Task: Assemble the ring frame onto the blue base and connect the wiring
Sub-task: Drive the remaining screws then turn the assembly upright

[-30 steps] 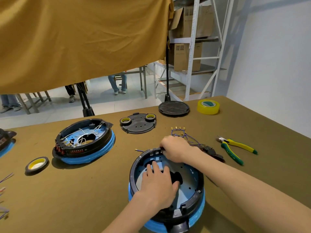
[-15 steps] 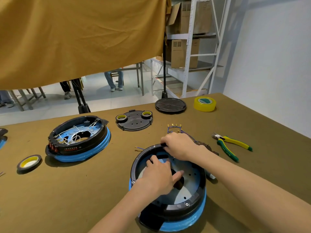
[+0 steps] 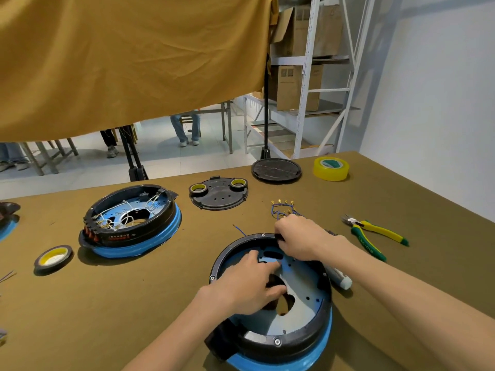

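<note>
A mustard cloth (image 3: 128, 62) hangs over the far side and hides all but the legs of the people behind the brown surface (image 3: 107, 303). Two assemblies sit whole on it; a third (image 3: 8, 218) is cut off at the left edge. The near one is a black ring frame (image 3: 292, 334) seated on the blue base (image 3: 308, 354). The left hand (image 3: 246, 285) lies inside it with fingers curled onto the floor plate, covering part of the middle hole. The right hand (image 3: 300, 239) has its grip clamped on the ring's far rim, where the blue wiring (image 3: 281, 210) lies; what the fingers pinch is hidden. Four tape rolls and one pair of pliers (image 3: 375, 232) lie around.
</note>
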`<state>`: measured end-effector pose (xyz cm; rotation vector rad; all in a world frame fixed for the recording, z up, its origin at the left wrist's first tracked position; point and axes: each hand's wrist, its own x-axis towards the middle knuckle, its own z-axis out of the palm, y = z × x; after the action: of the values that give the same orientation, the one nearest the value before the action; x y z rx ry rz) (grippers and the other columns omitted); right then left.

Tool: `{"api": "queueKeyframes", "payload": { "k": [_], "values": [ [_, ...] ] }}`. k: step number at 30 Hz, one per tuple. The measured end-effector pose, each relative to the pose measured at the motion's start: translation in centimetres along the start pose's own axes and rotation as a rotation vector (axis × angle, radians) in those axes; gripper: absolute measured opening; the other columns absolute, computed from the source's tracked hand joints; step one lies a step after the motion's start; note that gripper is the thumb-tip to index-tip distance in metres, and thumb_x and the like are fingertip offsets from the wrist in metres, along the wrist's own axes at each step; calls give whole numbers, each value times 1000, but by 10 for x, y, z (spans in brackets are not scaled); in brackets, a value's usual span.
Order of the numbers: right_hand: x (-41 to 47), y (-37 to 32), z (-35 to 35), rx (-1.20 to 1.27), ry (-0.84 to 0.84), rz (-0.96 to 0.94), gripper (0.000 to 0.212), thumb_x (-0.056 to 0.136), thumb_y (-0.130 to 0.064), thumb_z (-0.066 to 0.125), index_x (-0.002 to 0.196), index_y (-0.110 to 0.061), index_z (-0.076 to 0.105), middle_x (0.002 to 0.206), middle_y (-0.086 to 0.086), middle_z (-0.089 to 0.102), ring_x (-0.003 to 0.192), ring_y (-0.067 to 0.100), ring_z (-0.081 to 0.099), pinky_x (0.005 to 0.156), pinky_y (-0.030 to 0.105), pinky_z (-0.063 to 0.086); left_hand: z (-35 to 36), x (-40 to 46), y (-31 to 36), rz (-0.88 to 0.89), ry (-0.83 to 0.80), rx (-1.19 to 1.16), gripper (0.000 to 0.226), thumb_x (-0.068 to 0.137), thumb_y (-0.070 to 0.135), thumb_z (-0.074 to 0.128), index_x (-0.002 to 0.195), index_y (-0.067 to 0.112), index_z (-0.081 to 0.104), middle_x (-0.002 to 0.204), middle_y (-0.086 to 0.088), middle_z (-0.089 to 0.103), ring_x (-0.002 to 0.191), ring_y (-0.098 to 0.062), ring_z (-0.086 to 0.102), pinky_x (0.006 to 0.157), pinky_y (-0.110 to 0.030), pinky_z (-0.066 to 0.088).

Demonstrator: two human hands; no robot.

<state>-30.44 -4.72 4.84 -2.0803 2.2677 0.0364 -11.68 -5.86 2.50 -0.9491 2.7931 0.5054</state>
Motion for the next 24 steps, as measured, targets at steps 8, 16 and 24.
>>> {"api": "queueKeyframes", "payload": {
  "k": [8,16,24],
  "values": [
    [35,5,-13,558,28,105,38,101,-38,55,92,-5,73,85,10,76,72,25,72,64,37,60,-4,-11,-45,39,531,-128,35,104,38,54,138,34,56,133,14,50,122,-9,43,104,-28,37],
    [73,-28,10,506,-116,99,21,92,-19,70,100,-2,79,102,14,76,96,30,68,81,37,55,4,-14,-60,31,514,-446,47,108,9,38,145,33,54,136,12,60,124,-5,54,105,-27,47],
    [64,5,1,622,190,274,18,104,-13,48,101,-10,66,85,6,76,68,23,75,73,46,64,2,-18,-73,50,607,-393,51,106,2,43,148,29,53,134,13,59,121,-2,52,95,-8,42]
  ]
}}
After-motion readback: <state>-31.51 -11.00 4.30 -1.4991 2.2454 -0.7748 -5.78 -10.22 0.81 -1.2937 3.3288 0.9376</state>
